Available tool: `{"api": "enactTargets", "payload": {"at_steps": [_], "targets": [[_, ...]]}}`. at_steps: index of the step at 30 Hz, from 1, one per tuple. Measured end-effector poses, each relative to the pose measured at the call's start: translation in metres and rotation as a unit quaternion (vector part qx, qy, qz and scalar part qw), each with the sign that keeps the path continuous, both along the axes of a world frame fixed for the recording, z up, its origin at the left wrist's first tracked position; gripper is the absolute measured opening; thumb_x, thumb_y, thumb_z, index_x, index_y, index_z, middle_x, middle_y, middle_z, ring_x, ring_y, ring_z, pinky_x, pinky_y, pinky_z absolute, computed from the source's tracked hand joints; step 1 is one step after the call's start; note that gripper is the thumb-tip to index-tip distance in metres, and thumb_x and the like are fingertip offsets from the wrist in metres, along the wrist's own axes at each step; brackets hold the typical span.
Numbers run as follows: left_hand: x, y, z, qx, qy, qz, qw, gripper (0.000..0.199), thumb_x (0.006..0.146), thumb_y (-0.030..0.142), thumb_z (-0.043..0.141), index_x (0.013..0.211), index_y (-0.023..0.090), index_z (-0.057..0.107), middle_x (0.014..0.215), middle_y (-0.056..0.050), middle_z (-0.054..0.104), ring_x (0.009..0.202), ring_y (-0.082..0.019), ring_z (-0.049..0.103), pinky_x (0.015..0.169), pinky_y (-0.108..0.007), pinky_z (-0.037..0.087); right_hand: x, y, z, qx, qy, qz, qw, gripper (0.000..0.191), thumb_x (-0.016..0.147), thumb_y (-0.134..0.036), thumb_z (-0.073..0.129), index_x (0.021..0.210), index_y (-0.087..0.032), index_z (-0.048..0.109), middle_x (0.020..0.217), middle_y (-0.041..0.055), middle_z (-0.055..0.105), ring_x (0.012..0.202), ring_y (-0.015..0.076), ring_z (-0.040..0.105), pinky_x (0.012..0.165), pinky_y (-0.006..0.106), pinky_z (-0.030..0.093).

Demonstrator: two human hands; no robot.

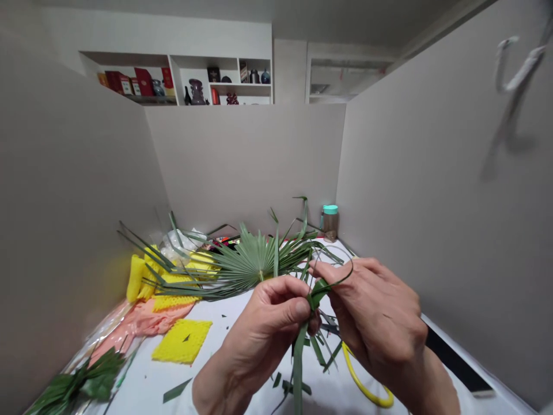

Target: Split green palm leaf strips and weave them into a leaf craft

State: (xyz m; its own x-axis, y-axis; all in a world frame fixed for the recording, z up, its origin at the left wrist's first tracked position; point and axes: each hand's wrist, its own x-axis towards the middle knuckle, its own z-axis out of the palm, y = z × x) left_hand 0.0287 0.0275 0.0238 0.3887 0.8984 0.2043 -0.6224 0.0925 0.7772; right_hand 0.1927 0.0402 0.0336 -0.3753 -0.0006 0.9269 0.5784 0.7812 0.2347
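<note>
Between my two hands is a folded green palm leaf strip point(318, 293), with a knot-like fold at its top and a long end hanging down. My left hand point(272, 314) pinches the fold between thumb and fingers. From the other side, my right hand point(380, 311) is closed at the fold, where a thin strand loops up and over the thumb. Some of its fingertips are hidden behind the leaf. Behind the hands lies a large fan palm leaf point(248, 262). Scissors point(330, 327) with a yellow handle point(367, 392) lie partly hidden under my right hand.
A yellow foam square point(182, 341) and salmon-coloured cloth point(142, 323) lie on the left. More yellow netting point(137, 278) is behind them. Cut leaves point(82, 380) sit front left, with scraps point(176, 392) scattered about. A bottle point(330, 223) stands in the back right corner. Grey partitions enclose the table.
</note>
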Motion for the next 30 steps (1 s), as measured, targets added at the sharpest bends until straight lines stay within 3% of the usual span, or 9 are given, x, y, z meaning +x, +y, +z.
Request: {"api": "enactTargets", "payload": {"at_steps": [5,13,19,24,30], "targets": [[-0.001,-0.003,-0.001,0.014,0.0,-0.014,1.0,0.018,0.07,0.022,0.089,0.071,0.013,0.073,0.061,0.0,0.062,0.058,-0.009,0.057,0.06,-0.02,0.041,0.005,-0.006,-0.001,0.002,0.02,-0.011,1.0,0.033,0.09,0.001,0.054,0.121,-0.008,0.061,0.087,0.0103,0.077,0.078,0.0196,0.071,0.076,0.036,0.053],[-0.001,-0.008,0.003,0.025,-0.01,-0.024,0.999,0.018,0.068,0.021,0.09,0.072,0.015,0.073,0.06,0.001,0.062,0.055,-0.008,0.055,0.057,-0.02,0.043,0.01,-0.02,-0.008,-0.074,0.03,0.008,0.997,0.037,0.089,0.003,0.052,0.12,-0.014,0.059,0.092,0.0049,0.076,0.081,0.0153,0.068,0.08,0.031,0.05],[0.0,-0.005,-0.001,0.029,0.008,-0.048,0.998,0.019,0.069,0.022,0.09,0.081,0.016,0.076,0.058,0.001,0.063,0.051,-0.008,0.056,0.056,-0.02,0.042,0.013,-0.028,-0.003,-0.077,0.022,-0.023,0.996,0.035,0.087,0.003,0.053,0.117,-0.013,0.062,0.091,0.0048,0.077,0.081,0.0158,0.068,0.083,0.029,0.051],[-0.001,-0.005,-0.002,-0.002,0.017,-0.074,0.997,0.018,0.067,0.024,0.091,0.071,0.016,0.075,0.057,0.0,0.064,0.055,-0.009,0.058,0.058,-0.021,0.043,0.017,-0.028,-0.001,-0.086,0.036,-0.026,0.995,0.036,0.089,0.001,0.056,0.12,-0.016,0.061,0.093,0.004,0.075,0.085,0.0164,0.067,0.087,0.031,0.05],[-0.003,-0.005,-0.005,0.014,0.007,-0.088,0.996,0.018,0.068,0.025,0.091,0.07,0.017,0.075,0.058,0.0,0.064,0.055,-0.01,0.057,0.057,-0.022,0.04,0.021,-0.025,-0.009,-0.107,0.047,-0.013,0.993,0.032,0.092,0.002,0.052,0.119,-0.013,0.062,0.091,0.006,0.072,0.087,0.0152,0.066,0.084,0.03,0.05]]}}
